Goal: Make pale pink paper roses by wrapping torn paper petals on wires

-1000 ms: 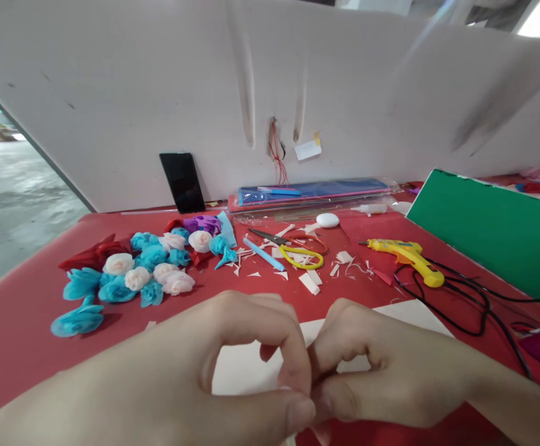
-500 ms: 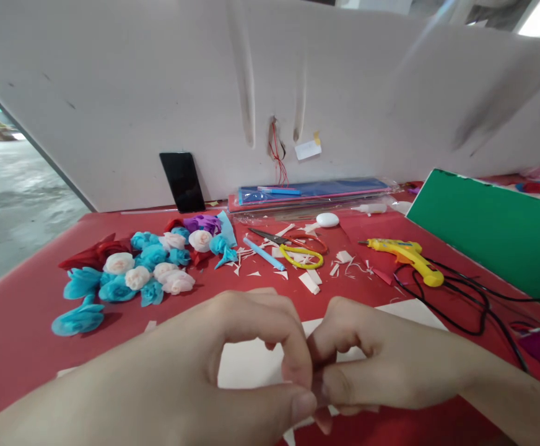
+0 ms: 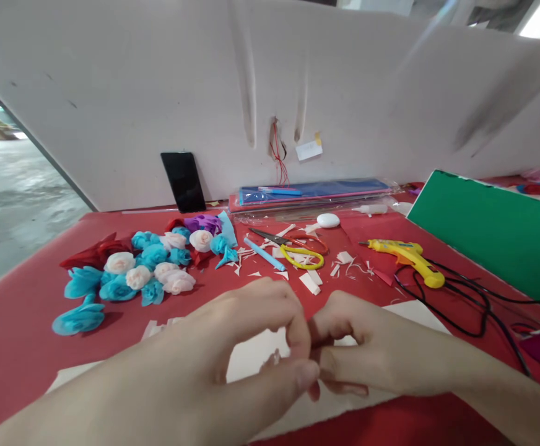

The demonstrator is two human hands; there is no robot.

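Note:
My left hand [image 3: 246, 365] and my right hand [image 3: 367, 353] meet low in the middle, fingertips pinched together and touching. Whatever lies between the fingertips is too small and hidden to name. Under both hands lies a sheet of white paper [image 3: 307, 415] on the red table surface [image 3: 14, 310]. Beyond my hands are scissors [image 3: 302, 251] with yellow and orange handles, a light blue pen [image 3: 264, 254] and white paper scraps [image 3: 309, 283].
Blue, pale pink and red fabric-like flowers [image 3: 152, 255] are grouped at left. A yellow glue gun [image 3: 407, 257] with black cord lies right, near a green board [image 3: 488, 235]. A black phone [image 3: 183, 182] leans on the white back panel [image 3: 158, 74].
My left hand has shifted slightly upward, with the thumb and fingertips still against my right hand. More of the white paper shows below and left of the hands.

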